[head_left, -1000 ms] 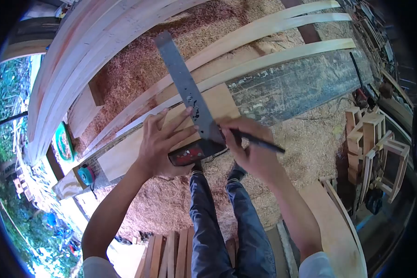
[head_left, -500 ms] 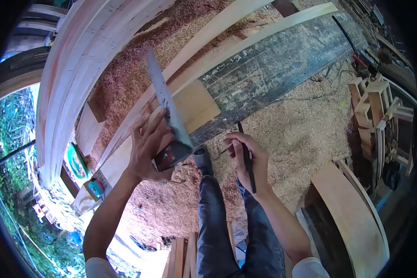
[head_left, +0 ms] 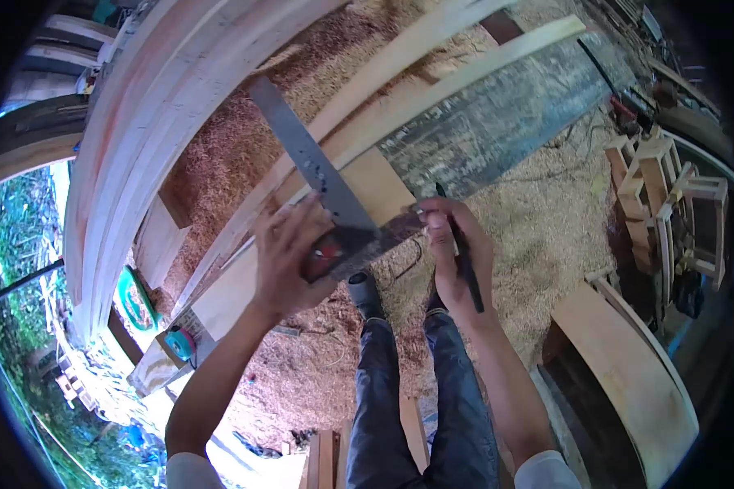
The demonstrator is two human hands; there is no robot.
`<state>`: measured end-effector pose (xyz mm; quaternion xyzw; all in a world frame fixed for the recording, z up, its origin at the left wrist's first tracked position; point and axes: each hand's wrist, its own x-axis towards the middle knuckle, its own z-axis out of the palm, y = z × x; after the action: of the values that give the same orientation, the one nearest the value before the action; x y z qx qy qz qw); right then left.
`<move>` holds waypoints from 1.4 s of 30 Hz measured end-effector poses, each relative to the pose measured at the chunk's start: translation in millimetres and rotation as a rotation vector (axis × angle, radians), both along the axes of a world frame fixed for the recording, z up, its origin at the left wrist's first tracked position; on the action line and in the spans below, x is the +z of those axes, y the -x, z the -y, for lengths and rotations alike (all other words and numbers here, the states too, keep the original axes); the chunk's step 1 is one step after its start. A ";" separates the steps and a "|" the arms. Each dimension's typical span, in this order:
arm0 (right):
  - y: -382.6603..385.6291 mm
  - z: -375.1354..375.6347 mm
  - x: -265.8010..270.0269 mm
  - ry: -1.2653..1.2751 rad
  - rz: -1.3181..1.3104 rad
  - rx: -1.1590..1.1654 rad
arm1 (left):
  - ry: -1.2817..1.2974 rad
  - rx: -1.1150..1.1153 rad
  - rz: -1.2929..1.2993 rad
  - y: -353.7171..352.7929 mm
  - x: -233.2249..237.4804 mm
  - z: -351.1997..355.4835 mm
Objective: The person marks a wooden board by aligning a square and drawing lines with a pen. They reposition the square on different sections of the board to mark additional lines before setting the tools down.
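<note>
My left hand point(head_left: 287, 257) is closed around the dark stock of a try square point(head_left: 311, 159). The square's metal blade slants across a pale wooden board point(head_left: 382, 181), pointing up and left. In my right hand point(head_left: 465, 240) is a slim black pencil point(head_left: 470, 281), gripped between thumb and fingers. That hand is at the board's near right corner, just right of the square. Beneath the board lies a worn, dark plank bench point(head_left: 485, 138). Part of the square's stock is hidden by my left fingers.
Long pale strips point(head_left: 506, 42) run along the bench's far side. Large curved planks point(head_left: 139, 122) rise at the left. A teal tape measure point(head_left: 179, 343) sits at the bench's left end. Wooden frames point(head_left: 652, 175) and a curved panel point(head_left: 628, 375) stand at right. Shavings cover the floor point(head_left: 538, 228).
My left hand and the try square have shifted right, and the square now lies across the board. My right hand has also moved right with the pencil, closer to the board's corner.
</note>
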<state>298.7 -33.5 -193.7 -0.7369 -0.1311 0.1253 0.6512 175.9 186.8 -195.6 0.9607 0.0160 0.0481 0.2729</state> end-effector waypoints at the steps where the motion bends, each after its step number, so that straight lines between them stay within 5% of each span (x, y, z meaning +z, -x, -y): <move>1: 1.2 -5.4 7.3 0.111 -0.030 0.043 | -0.106 -0.012 -0.051 1.2 -1.0 2.3; 4: 14.5 -25.8 18.1 0.178 -0.079 0.085 | -0.226 -0.025 -0.128 3.6 -0.7 5.5; 8: 44.3 -51.3 10.6 0.381 0.183 0.042 | -0.218 0.003 -0.085 7.3 2.2 6.2; 10: 52.5 -57.9 12.7 0.278 -0.251 -0.087 | 0.057 0.169 -0.032 9.1 7.4 5.7; 11: 53.4 -55.3 2.7 0.013 -0.506 -0.137 | -0.057 0.236 -0.096 9.3 12.7 6.9; 14: 50.4 -40.7 -17.0 -0.084 -0.400 -0.199 | -0.005 0.286 -0.345 19.6 8.3 -6.3; 27: 17.2 20.5 -7.1 -0.138 -0.540 -0.166 | -0.351 0.345 0.105 47.7 -17.5 32.0; 39: -2.8 36.4 -3.1 -0.174 -0.615 -0.168 | -0.133 0.072 -0.078 13.4 22.3 -22.8; 42: -7.1 45.7 4.4 -0.227 -0.611 -0.120 | 0.101 0.020 -0.223 1.8 39.7 -30.4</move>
<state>305.8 -79.2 -189.3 -0.5944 0.1007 0.2864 0.7447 174.1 217.3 -156.0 0.9449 0.0584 -0.0572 0.3168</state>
